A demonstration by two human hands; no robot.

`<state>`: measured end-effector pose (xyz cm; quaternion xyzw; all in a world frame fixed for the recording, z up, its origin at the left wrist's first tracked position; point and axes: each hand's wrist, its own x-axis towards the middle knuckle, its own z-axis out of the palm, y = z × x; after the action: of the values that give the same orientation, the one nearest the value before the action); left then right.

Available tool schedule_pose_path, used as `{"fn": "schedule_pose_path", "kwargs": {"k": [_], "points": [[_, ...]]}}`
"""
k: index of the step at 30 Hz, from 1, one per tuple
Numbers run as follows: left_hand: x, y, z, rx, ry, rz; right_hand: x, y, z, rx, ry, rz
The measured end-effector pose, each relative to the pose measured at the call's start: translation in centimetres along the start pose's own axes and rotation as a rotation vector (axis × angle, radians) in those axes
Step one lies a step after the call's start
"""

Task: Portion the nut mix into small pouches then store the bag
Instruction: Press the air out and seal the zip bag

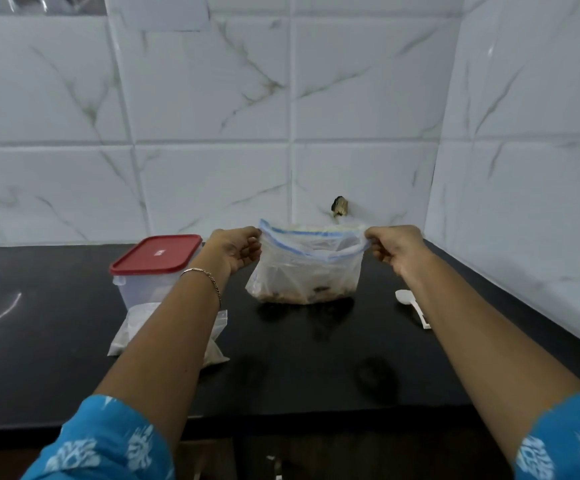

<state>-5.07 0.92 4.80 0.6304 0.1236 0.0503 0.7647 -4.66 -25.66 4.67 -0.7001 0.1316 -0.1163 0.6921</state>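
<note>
This looks to me like a home kitchen. A glossy black stone counter [316,368] runs into a corner, and white marble-patterned glazed wall tiles [212,98] cover the wall behind it and the one on my right. On the counter I see a clear square plastic storage box with a red lid [150,271], a small white plastic spoon [407,299], some flat clear zip pouches [136,327] and a clear zip-top plastic bag [307,271] with a blue seal and brown nut mix at its bottom. These are ordinary food-keeping things.

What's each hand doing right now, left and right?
Left hand: closed, pinching the left top corner of the zip bag.
Right hand: closed, pinching the bag's right top corner.
</note>
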Motion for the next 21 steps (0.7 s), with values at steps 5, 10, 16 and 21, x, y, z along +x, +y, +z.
{"fn": "schedule_pose_path", "kwargs": {"k": [5,10,16,21], "points": [[0.3,0.9,-0.8,0.558,0.204,0.335,-0.4,-1.4,-0.9,-0.330,0.140,-0.271],[-1.2,2.4,0.2,1.106,0.252,0.561,-1.0,-2.3,-0.3,-0.679,0.202,-0.450],[-0.6,1.8,-0.2,0.725,0.052,0.247,-1.4,-2.4,-0.2,-0.668,0.006,-0.310],[-2.1,3.0,0.0,0.320,-0.053,0.053,-3.1,-4.0,-1.0,-0.142,-0.230,0.054]]}}
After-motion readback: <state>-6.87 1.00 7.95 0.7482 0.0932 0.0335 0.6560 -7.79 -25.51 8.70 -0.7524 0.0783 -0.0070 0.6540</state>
